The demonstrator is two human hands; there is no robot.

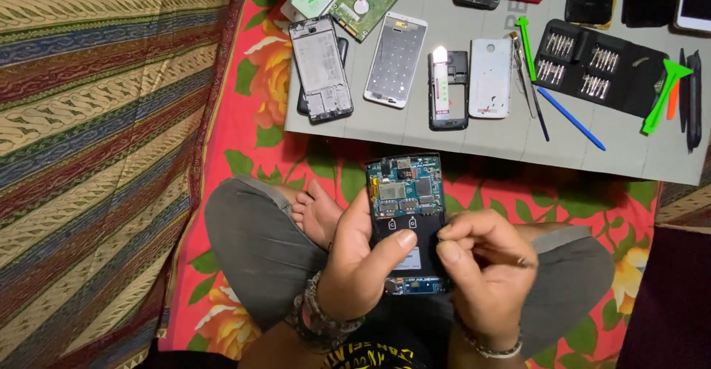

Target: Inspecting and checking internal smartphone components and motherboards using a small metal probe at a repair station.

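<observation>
While left hand [363, 261] is clamping opened black phone with bare blue circuit board [407, 213] over lap, below grey mat [481, 143], I'm pinching thin metal tool [503, 258] in right hand [481, 280]; board looking fragile, gripping edges.

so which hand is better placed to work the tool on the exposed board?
Probably right. The right hand already pinches the thin tool beside the opened phone; the left hand is occupied cradling the phone, thumb across it.

A grey mat [415, 128] on floral cloth [259, 135] holds phone parts [396, 59].
</observation>
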